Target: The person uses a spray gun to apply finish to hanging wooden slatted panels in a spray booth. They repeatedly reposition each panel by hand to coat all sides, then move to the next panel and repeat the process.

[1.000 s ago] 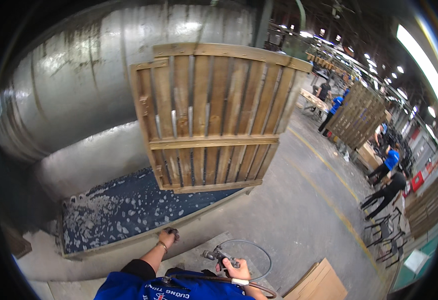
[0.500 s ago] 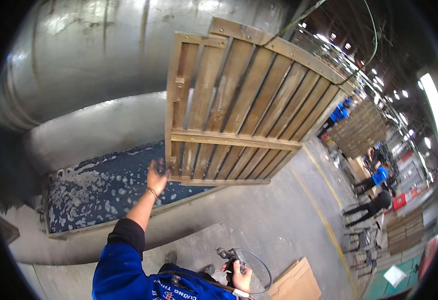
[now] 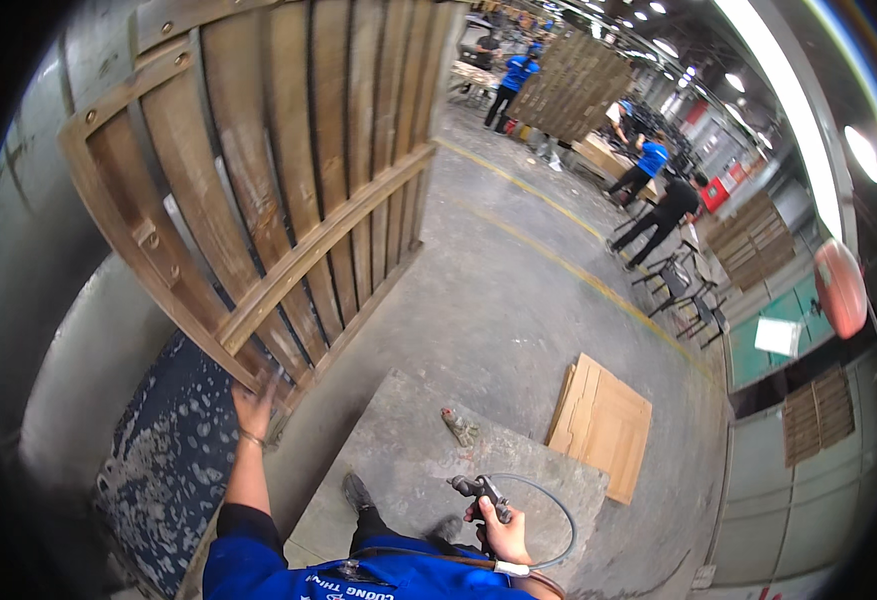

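At the pallet [image 3: 288, 190] foot, left hand [image 3: 254, 408] (arm outstretched)

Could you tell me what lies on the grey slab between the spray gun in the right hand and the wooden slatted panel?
In the head view, only a crumpled glove lies on the slab between spray gun and panel; otherwise bare concrete.

A second ago the left hand [image 3: 254, 408] hung low near the floor; now it is raised against the bottom corner of the pallet [image 3: 268, 190]. The pallet, once mid-frame and far off, now fills the upper left, leaning. The slab [image 3: 408, 450] and wooden panel [image 3: 603, 425] have come into view at lower middle.
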`<move>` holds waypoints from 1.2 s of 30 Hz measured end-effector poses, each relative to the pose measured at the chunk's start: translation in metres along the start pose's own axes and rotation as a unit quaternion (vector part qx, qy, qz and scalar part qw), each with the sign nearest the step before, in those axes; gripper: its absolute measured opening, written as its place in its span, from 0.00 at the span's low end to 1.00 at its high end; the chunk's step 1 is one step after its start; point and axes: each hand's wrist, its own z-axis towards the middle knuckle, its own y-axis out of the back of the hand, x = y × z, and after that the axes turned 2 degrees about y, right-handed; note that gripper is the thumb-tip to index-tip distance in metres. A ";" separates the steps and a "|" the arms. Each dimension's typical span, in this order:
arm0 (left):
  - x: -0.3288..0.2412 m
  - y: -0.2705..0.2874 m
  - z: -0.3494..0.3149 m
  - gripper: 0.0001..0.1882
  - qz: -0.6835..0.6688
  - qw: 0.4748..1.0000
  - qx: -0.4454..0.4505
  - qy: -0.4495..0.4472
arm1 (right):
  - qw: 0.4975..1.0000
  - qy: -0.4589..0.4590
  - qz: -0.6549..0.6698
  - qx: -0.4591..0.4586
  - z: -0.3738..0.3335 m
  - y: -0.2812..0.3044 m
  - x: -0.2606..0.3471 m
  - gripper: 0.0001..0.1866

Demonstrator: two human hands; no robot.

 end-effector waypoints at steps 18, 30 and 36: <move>-0.211 -0.162 -0.296 0.28 0.184 0.966 -0.083 -0.162 | 0.958 0.146 0.244 -0.036 -0.187 0.307 -0.229 0.14; -0.267 -0.192 -0.421 0.21 0.028 0.999 0.031 0.008 | 0.904 0.091 0.417 -0.032 -0.177 0.394 -0.414 0.23; -0.294 -0.228 -0.482 0.24 0.024 0.994 0.110 -0.010 | 0.865 0.174 0.468 0.049 -0.167 0.397 -0.488 0.43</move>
